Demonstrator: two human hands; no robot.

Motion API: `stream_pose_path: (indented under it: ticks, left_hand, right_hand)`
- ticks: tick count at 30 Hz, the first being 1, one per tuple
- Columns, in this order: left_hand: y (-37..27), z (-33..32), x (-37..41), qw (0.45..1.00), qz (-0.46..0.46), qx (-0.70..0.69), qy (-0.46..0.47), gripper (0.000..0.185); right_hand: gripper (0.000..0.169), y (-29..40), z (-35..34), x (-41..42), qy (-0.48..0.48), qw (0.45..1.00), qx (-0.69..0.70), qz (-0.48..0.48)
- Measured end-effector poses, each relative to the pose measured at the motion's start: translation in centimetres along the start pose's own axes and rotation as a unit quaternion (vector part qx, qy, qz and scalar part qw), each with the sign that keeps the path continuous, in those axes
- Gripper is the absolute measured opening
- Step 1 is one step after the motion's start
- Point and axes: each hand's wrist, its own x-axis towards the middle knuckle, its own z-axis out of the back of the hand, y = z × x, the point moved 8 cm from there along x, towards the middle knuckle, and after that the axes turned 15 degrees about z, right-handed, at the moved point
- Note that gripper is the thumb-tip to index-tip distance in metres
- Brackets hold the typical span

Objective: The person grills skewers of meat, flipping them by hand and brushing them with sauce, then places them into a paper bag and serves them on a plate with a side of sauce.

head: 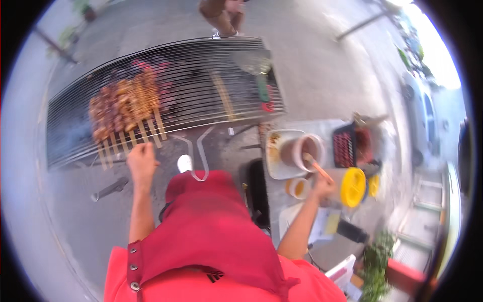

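Note:
Several meat skewers [126, 102] lie side by side on the left half of a charcoal grill grate [188, 75], their flat wooden sticks pointing towards me. My left hand [142, 156], fingers curled, is at the stick ends by the grill's front edge; whether it grips a stick is not clear. My right hand [322, 188] holds a brush by its orange handle [322, 171], its head inside a clear plastic tub of brown sauce [308, 151] on the side table. A hand fan with a green handle [262, 88] and bare sticks [223, 94] rest on the grate's right half.
The side table [275, 188] also bears a white tray [272, 171], a small cup of yellowish liquid [298, 188], a container with a yellow lid [353, 187] and a black basket [343, 147]. A person's legs [222, 19] are beyond the grill. A black chair [257, 188] stands beside the table.

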Motion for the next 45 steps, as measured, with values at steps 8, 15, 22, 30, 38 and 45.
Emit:
stream_pose_path:
  ticks: [8, 15, 22, 30, 38, 45]
  left_hand:
    - [0.2, 3.5, -0.8, 0.995, -0.094, 0.014, -0.033, 0.022]
    - [-0.6, 1.8, -0.5, 0.981, -0.101, 0.163, -0.032, 0.021]
    - [-0.4, 1.8, 0.1, 0.989, -0.078, 0.125, 0.008, 0.023]
    - [-0.6, 2.0, 0.3, 0.991, -0.104, 0.089, 0.008, 0.018]
    - [-0.7, 5.6, 0.4, 0.992, -0.108, 0.000, -0.071, 0.022]
    - [-0.1, 3.8, 1.8, 1.000, -0.006, 0.004, 0.030, 0.019]
  right_hand:
    - [0.008, 20.1, -8.4, -2.7, 0.213, 0.565, 0.699, -0.384]
    - [0.009, 56.8, -12.8, -11.7, 0.503, 0.569, 0.650, -0.018]
    - [0.014, 68.7, -8.8, -10.3, 0.266, 0.637, 0.601, 0.403]
    - [0.018, 60.4, -0.9, -14.3, 0.229, 0.576, 0.569, 0.540]
    - [0.013, 42.4, 1.5, -3.6, 0.165, 0.779, 0.575, 0.186]
    - [0.013, 13.3, 2.0, 1.4, 0.013, 0.978, 0.198, -0.070]
